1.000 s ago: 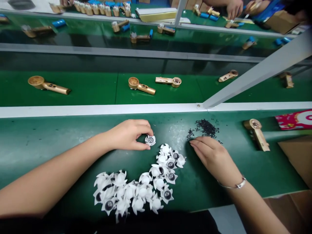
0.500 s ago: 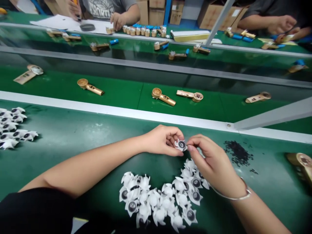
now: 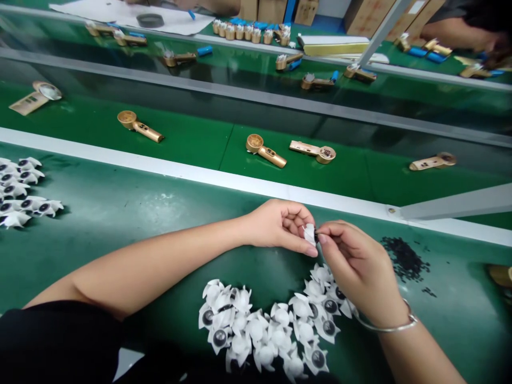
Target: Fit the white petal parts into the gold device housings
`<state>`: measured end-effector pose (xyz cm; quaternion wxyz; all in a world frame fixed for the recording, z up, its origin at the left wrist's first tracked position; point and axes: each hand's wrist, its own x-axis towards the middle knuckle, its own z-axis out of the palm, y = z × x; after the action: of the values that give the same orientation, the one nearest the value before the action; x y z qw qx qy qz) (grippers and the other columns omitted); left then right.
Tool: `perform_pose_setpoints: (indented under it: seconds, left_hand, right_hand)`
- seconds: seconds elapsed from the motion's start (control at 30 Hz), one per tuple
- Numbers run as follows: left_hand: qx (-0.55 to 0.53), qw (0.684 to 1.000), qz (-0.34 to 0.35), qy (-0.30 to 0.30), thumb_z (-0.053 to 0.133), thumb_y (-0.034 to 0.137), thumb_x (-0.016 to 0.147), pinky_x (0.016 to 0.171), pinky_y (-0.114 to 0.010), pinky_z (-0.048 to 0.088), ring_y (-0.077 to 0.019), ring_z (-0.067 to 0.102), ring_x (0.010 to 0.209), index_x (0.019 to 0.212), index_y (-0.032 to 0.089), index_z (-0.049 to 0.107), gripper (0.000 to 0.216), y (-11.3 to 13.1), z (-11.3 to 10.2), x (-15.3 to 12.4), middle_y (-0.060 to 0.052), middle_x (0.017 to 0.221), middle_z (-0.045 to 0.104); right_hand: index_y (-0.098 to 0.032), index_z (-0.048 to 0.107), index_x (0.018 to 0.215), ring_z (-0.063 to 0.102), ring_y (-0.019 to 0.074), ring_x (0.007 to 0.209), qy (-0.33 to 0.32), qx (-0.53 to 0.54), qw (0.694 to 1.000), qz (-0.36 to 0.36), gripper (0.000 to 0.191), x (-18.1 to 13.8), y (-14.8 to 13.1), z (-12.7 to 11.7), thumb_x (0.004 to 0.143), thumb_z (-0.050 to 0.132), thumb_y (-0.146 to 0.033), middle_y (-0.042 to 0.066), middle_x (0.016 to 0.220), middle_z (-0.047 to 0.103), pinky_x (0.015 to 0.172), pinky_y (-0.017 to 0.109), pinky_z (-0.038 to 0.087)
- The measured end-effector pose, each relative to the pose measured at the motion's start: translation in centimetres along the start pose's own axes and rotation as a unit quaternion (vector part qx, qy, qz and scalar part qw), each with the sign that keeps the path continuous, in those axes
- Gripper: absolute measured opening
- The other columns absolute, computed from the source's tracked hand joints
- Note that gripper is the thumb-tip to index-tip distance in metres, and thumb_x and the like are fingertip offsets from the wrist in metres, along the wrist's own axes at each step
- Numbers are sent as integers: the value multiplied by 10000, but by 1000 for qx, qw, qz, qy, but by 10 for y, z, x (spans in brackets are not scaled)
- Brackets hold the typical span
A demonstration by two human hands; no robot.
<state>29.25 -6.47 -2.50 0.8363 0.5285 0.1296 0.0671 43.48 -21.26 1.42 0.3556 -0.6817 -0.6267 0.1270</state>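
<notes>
My left hand (image 3: 280, 226) is closed on a small white fan blade (image 3: 309, 234), held edge-on between thumb and curled fingers. My right hand (image 3: 358, 264), a metal bangle at its wrist, pinches at the blade's dark hub side. A small black piece (image 3: 316, 236) shows at its fingertips, partly hidden by them. Below both hands, a curved heap of white fan blades (image 3: 256, 328) lies on the green table, some with dark round hubs facing up. Right of my right hand is a pile of tiny black pieces (image 3: 404, 258).
More white fan blades (image 3: 26, 176) stand at the left. Beyond the white rail (image 3: 192, 172), several gold handheld fan housings (image 3: 266, 151) lie on a green belt. A metal post (image 3: 460, 204) rises at the right. Other people's arms show behind, with more housings (image 3: 244, 33) and blue cylinders.
The fan blade has turned from showing its dark hub to edge-on. Both hands appear slightly further right, as the camera view has shifted. My right fingertips stay at the hub.
</notes>
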Motion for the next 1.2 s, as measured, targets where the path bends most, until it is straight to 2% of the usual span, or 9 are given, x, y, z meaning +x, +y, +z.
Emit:
perform_pose_setpoints:
  seconds: [0.3, 0.5, 0.57, 0.63, 0.73, 0.87, 1.03, 1.13, 1.2]
  left_hand:
    - [-27, 1000, -7, -1, 953, 89, 486, 740, -238, 561, -95, 688, 734, 889, 137, 671, 494, -4, -4, 2, -3, 816, 716]
    - [-55, 995, 17, 77, 965, 143, 502, 766, -271, 564, -118, 713, 721, 853, 112, 674, 457, -1, -4, 6, -12, 761, 729]
    - [-75, 991, 42, 101, 965, 162, 511, 747, -264, 560, -114, 711, 703, 844, 111, 661, 454, 2, -5, 10, -14, 753, 732]
    - [-87, 986, 69, 123, 961, 189, 536, 693, -242, 543, -92, 684, 648, 837, 116, 648, 441, 4, -7, 14, -2, 736, 725]
    - [-89, 981, 93, 144, 948, 220, 578, 653, -220, 516, -68, 655, 611, 863, 136, 634, 432, 5, -11, 17, 24, 745, 717]
    - [-93, 981, 98, 141, 947, 224, 589, 731, -259, 545, -107, 710, 680, 904, 146, 640, 447, 5, -16, 15, -5, 782, 757]
    - [-98, 977, 120, 143, 954, 203, 573, 748, -275, 566, -122, 722, 680, 955, 148, 695, 465, 9, -16, 14, -2, 751, 758]
    - [-81, 972, 157, 156, 959, 182, 551, 747, -277, 585, -130, 722, 703, 979, 149, 736, 484, 12, -15, 13, -5, 761, 753]
    - [-47, 969, 180, 164, 964, 175, 535, 731, -270, 596, -126, 709, 714, 988, 159, 766, 495, 13, -14, 12, -10, 798, 743]
  right_hand:
    - [-213, 589, 1000, 649, 166, 822, 40, -55, 996, -59, 157, -4, -1, 6, 921, 590, -77, 44, 921, 668, 726, 289, 520]
    - [-189, 618, 1249, 673, 238, 1013, -28, -122, 977, -173, 376, -1, 7, -13, 902, 569, -53, 122, 1143, 681, 884, 379, 553]
    - [-200, 652, 1213, 688, 248, 979, -23, -127, 982, -136, 309, 28, 21, -17, 920, 577, -133, 110, 1098, 705, 855, 389, 566]
    - [-176, 642, 1256, 701, 273, 950, 10, -144, 989, -41, 348, 74, 40, -14, 917, 606, -250, 127, 1082, 718, 821, 408, 578]
    - [-29, 362, 1533, 647, 383, 1130, 0, -187, 979, 85, 904, 152, 73, 6, 778, 755, -332, 272, 1338, 599, 944, 508, 540]
    - [-52, 575, 1368, 611, 387, 1203, -84, -180, 979, 36, 650, 198, 94, 25, 758, 696, -242, 239, 1287, 645, 1060, 522, 466]
    - [-159, 543, 1401, 661, 312, 1141, -20, -116, 993, -4, 645, 127, 69, -3, 802, 711, -327, 143, 1246, 679, 978, 457, 557]
    - [-244, 536, 1343, 718, 258, 1036, 51, 59, 997, 26, 582, 71, 44, -24, 814, 767, -322, 88, 1169, 709, 908, 413, 612]
    - [-278, 545, 1270, 736, 225, 991, 49, 176, 982, 52, 501, 47, 28, -29, 827, 779, -280, 57, 1131, 730, 878, 381, 632]
